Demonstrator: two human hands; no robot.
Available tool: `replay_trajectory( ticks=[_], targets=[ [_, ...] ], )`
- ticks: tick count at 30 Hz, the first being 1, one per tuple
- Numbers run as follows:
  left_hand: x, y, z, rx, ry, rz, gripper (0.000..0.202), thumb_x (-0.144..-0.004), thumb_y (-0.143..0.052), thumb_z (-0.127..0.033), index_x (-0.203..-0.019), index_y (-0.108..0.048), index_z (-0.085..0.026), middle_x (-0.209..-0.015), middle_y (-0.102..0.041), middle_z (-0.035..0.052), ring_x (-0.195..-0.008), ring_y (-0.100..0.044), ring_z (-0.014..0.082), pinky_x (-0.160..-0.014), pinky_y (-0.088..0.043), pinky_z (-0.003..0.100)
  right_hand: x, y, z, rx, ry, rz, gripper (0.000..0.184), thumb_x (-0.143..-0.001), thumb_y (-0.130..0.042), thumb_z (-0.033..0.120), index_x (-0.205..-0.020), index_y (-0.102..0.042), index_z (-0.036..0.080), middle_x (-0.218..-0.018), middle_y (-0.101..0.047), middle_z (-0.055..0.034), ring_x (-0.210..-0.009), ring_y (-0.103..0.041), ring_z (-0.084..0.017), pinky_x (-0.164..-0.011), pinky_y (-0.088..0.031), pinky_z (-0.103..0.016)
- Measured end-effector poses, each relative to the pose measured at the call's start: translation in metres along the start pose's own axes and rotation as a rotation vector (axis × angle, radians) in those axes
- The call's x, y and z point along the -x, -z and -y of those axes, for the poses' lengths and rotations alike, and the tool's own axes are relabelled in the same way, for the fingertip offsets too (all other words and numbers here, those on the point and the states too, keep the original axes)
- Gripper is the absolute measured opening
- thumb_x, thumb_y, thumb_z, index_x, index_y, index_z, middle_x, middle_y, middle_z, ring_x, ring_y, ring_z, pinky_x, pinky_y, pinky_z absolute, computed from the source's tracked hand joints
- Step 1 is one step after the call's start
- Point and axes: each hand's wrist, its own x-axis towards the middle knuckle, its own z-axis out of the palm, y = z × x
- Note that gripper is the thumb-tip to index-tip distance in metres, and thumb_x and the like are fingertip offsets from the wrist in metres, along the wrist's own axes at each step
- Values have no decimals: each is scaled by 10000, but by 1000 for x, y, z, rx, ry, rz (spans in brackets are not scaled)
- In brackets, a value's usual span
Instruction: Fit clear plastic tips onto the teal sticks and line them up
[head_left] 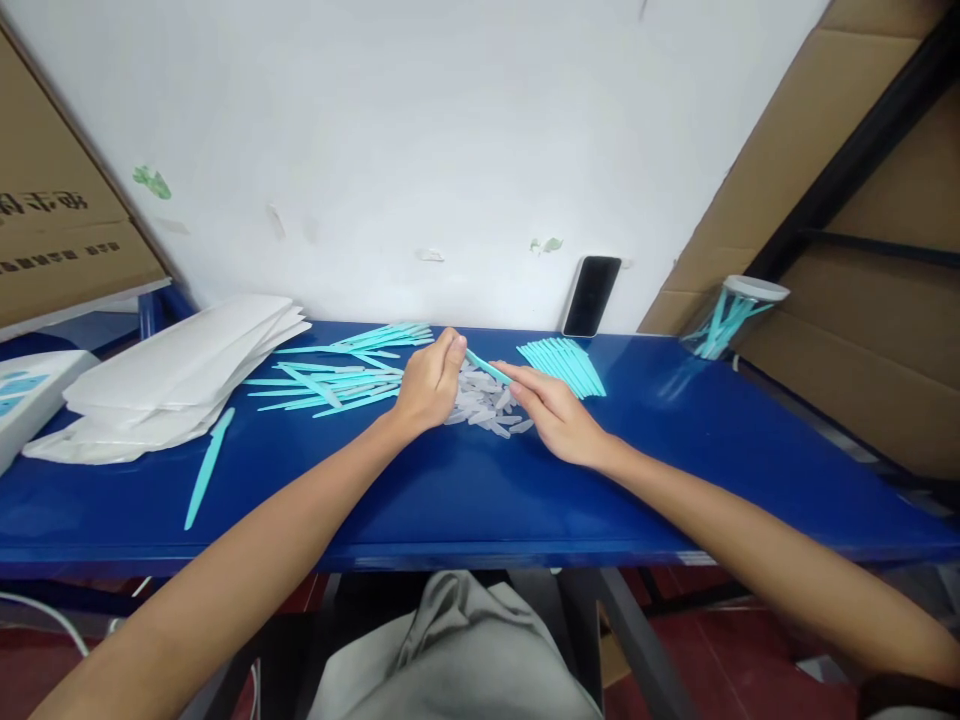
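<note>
Between my two hands, above the table, runs a slim turquoise eyebrow razor (487, 367). My left hand (432, 380) is closed round its left end, which the fingers hide. On the other end, my right hand (553, 412) pinches the razor between thumb and fingers. Just below lies a heap of small translucent caps (484, 405). Loose turquoise razors (341, 385) spread out left of my left hand, with another bunch (390, 338) behind them. Beyond my right hand, more razors (562, 366) lie side by side in a neat slanted row.
White paper sleeves (172, 370) are stacked at the left, near a white box (37, 395). One razor (208, 470) lies alone by the blue table's (450, 510) front. A phone (592, 296) leans on the wall; a clear jar (727, 318) of razors stands right.
</note>
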Motion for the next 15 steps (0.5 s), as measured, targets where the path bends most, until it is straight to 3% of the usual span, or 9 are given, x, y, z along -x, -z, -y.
replay_trajectory(
  ticks=[3, 6, 10, 15],
  targets=[
    [-3, 1, 3, -45, 14, -30, 400, -1035, -379, -399, -677, -347, -223, -576, -391, -30, -557, -394, 137, -611, -273, 325, 0, 0, -3, 87, 33, 23, 475, -1106, -374, 418, -1464, -615, 220, -994, -702, -83, -881, -651, -234, -828, -535, -387],
    [-4, 0, 6, -9, 49, -22, 424, -987, -414, -371, -610, -297, -217, -542, -313, -40, -533, -328, 118, -583, -241, 319, 0, 0, -4, 142, 82, 68, 481, -1113, -344, 392, -1486, -590, 212, -1068, -727, -104, -936, -667, -246, -849, -536, -388],
    [-5, 1, 9, 59, 45, 7, 496, -1007, -382, -478, -596, -285, -218, -545, -288, -43, -530, -270, 109, -562, -225, 316, 0, 3, -3, 189, 115, 129, 482, -1113, -345, 369, -1526, -543, 219, -1260, -732, -114, -1044, -701, -259, -905, -538, -387],
    [-7, -3, 7, 66, -15, 13, 493, -1022, -361, -487, -614, -314, -216, -559, -307, -40, -537, -272, 110, -558, -232, 315, -3, 10, -4, 299, 81, 146, 487, -1108, -349, 393, -1513, -552, 213, -1288, -739, -115, -1089, -715, -281, -922, -548, -391]
  ],
)
